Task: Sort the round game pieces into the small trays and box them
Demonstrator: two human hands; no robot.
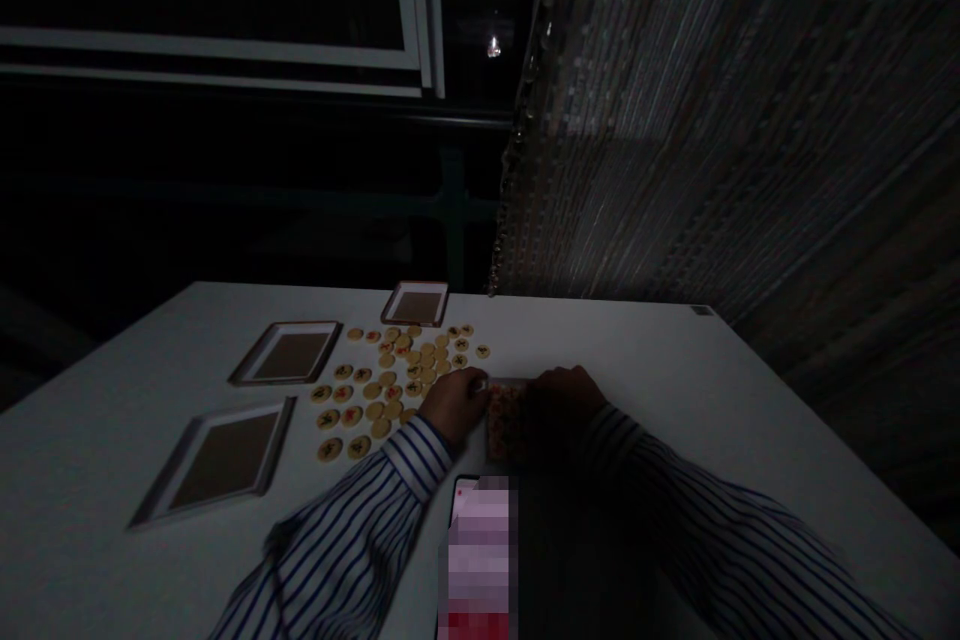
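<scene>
The room is dim. Both my hands rest on a white table (675, 370) in striped sleeves. My left hand (454, 404) and my right hand (564, 392) are closed on the two sides of a small patterned folded object (507, 420), perhaps a board or box. Its detail is lost in shadow. Just left of my left hand lie several round tan game discs (390, 380) with red or dark marks, spread loosely over the table.
Three shallow square trays lie on the left: one near (217, 460), one further back (289, 355), one smaller behind the discs (416, 305). A lit phone (480, 550) lies near the front edge. A woven curtain (712, 120) hangs at the right, a dark window behind.
</scene>
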